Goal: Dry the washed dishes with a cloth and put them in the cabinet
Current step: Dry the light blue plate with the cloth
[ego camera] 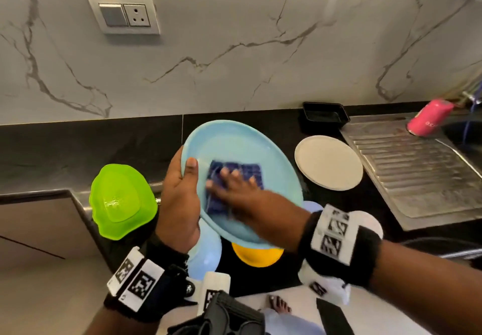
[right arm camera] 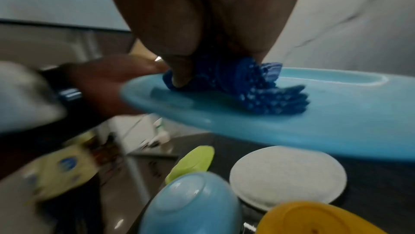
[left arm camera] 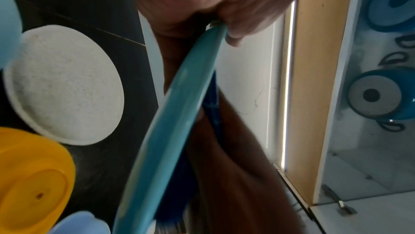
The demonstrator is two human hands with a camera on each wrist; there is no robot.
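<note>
I hold a light blue plate (ego camera: 242,146) tilted above the black counter. My left hand (ego camera: 182,178) grips its left rim, thumb on the face and fingers behind it. My right hand (ego camera: 234,186) presses a folded dark blue cloth (ego camera: 234,175) flat against the middle of the plate, fingers spread. In the left wrist view the plate (left arm camera: 170,113) shows edge-on, with the cloth (left arm camera: 211,106) behind it. In the right wrist view the cloth (right arm camera: 258,92) lies bunched on the plate (right arm camera: 314,113) under my right hand (right arm camera: 202,24).
On the counter (ego camera: 78,152) lie an upturned green bowl (ego camera: 120,201), a white plate (ego camera: 328,162), a yellow bowl (ego camera: 257,256) and a pale blue bowl (ego camera: 206,251) under the held plate. A black tray (ego camera: 324,115) sits at the wall. A pink cup (ego camera: 427,120) lies on the steel drainboard (ego camera: 417,173).
</note>
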